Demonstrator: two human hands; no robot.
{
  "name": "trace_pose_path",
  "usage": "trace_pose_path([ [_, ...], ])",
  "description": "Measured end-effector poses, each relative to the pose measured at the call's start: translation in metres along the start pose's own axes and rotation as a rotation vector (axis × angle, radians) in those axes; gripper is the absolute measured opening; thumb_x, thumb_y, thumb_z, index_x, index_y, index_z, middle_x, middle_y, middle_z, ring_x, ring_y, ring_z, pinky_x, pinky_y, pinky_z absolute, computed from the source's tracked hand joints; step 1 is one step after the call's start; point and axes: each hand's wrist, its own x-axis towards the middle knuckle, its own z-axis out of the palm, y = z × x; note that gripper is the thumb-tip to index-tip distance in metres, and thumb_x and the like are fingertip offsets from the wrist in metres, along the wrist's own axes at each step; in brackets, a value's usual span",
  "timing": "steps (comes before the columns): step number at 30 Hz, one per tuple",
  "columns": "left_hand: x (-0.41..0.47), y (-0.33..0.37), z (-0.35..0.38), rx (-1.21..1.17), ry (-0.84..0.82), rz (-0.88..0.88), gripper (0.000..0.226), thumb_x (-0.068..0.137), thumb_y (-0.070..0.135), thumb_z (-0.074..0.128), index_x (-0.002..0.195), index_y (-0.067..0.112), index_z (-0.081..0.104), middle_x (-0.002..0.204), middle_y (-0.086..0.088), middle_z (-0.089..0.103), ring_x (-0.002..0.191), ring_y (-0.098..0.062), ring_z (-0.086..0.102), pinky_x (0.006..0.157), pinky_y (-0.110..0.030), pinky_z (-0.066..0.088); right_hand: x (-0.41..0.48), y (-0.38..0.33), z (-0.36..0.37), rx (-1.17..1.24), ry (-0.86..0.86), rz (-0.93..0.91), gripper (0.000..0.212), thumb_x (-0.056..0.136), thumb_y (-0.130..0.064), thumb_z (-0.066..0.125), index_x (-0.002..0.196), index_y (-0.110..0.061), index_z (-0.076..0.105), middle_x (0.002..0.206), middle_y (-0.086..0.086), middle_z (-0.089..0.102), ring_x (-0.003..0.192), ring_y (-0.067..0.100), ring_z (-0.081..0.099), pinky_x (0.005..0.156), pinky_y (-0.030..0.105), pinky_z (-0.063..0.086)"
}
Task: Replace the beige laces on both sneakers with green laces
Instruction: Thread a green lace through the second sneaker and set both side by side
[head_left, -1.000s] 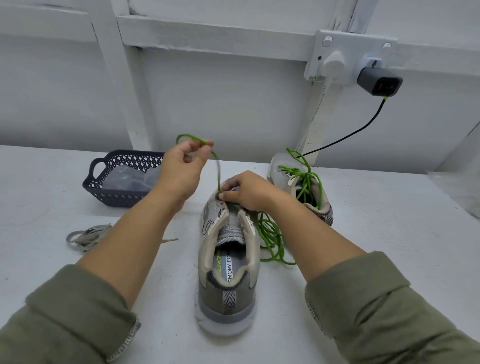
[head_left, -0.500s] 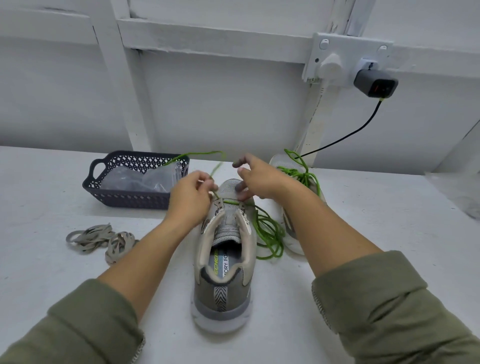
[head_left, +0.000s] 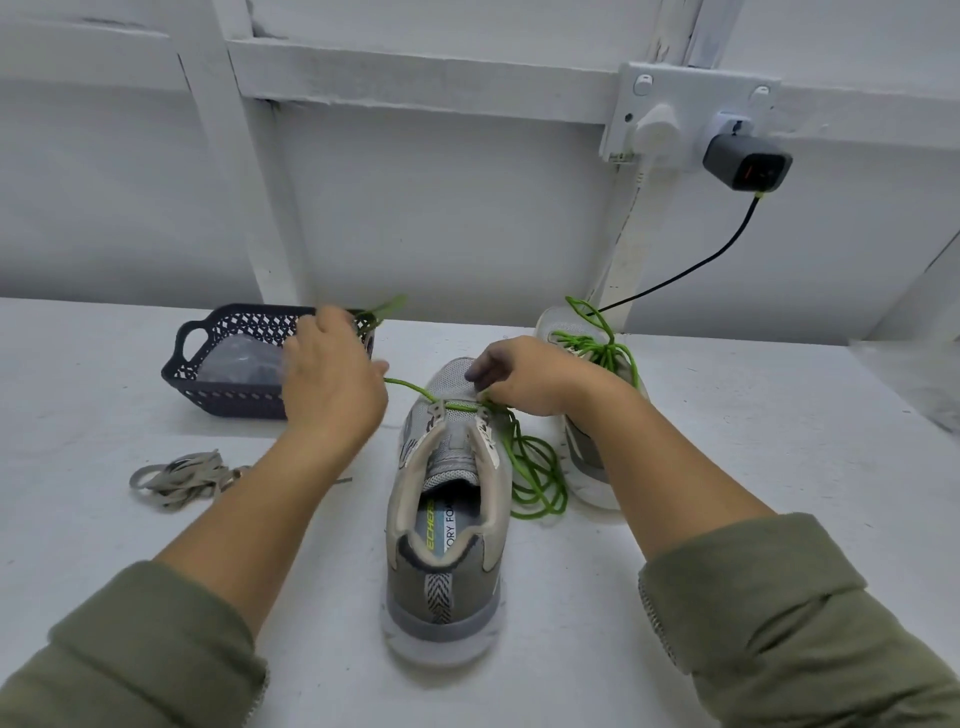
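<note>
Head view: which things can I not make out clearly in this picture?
All in the head view:
Left hand: motion blur; its own back hides how it holds the green lace.
Far sneaker: right forearm covers its middle.
Basket contents: clear plastic, partly behind the left hand; unidentifiable.
Near sneaker insole print: cut off by the collar.

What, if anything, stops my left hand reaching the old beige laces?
Probably nothing, so yes. The beige laces lie uncovered on the table, nearer you than the left hand. That hand seems to hold the green lace, though, so it would have to let go first.
</note>
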Motion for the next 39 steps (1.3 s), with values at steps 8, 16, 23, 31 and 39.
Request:
trace_pose_path([
  [8, -0.006, -0.008, 0.021, 0.163, -0.161, 0.604, 0.021, 0.078, 0.029, 0.077, 0.098, 0.033, 0.075, 0.104, -0.001, 0.057, 0.103, -0.026, 0.034, 0.077, -0.034, 0.016, -0.013, 0.005, 0.008, -0.223, 0.089, -0.028, 0.026, 0.089, -0.028, 0.064, 0.115, -0.021, 0.065, 0.095, -0.004, 0.058, 0.09, 0.016, 0.056, 0.078, 0.028, 0.046],
  [16, -0.009, -0.005, 0.021, 0.16, 0.227, 0.162, 0.009, 0.089, 0.023, 0.051, 0.091, 0.017, 0.057, 0.096, -0.002, 0.058, 0.1, -0.027, 0.044, 0.078, -0.039, 0.023, -0.012, 0.0, 0.007, -0.284, 0.085, -0.02, 0.016, 0.088, -0.029, 0.068, 0.097, -0.016, 0.07, 0.099, 0.002, 0.069, 0.093, 0.018, 0.061, 0.077, 0.029, 0.049],
  [23, -0.01, -0.016, 0.027, 0.287, -0.081, 0.521, 0.028, 0.08, 0.029, 0.072, 0.108, 0.032, 0.069, 0.123, 0.001, 0.06, 0.114, -0.034, 0.045, 0.087, -0.042, 0.019, -0.011, -0.004, 0.006, -0.351, 0.043, -0.024, 0.016, 0.089, -0.027, 0.067, 0.099, -0.016, 0.072, 0.099, 0.003, 0.069, 0.083, 0.013, 0.055, 0.07, 0.025, 0.041],
  [31, -0.02, -0.006, 0.022, 0.085, 0.287, 0.144, 0.008, 0.087, 0.025, 0.053, 0.088, 0.02, 0.059, 0.097, 0.006, 0.061, 0.11, -0.024, 0.042, 0.088, -0.043, 0.022, -0.016, -0.009, 0.002, -0.458, 0.018, -0.008, 0.024, 0.086, -0.022, 0.068, 0.102, -0.005, 0.07, 0.102, 0.01, 0.069, 0.091, 0.026, 0.063, 0.072, 0.034, 0.052],
  [39, -0.016, -0.007, 0.016, 0.121, -0.002, 0.219, 0.024, 0.089, 0.032, 0.058, 0.111, 0.023, 0.062, 0.12, -0.001, 0.056, 0.119, -0.031, 0.035, 0.092, -0.045, 0.025, -0.032, -0.007, -0.024, -0.37, 0.058, 0.066, 0.04, 0.087, 0.004, 0.045, 0.112, -0.02, 0.065, 0.116, 0.0, 0.062, 0.104, 0.02, 0.059, 0.088, 0.031, 0.05],
])
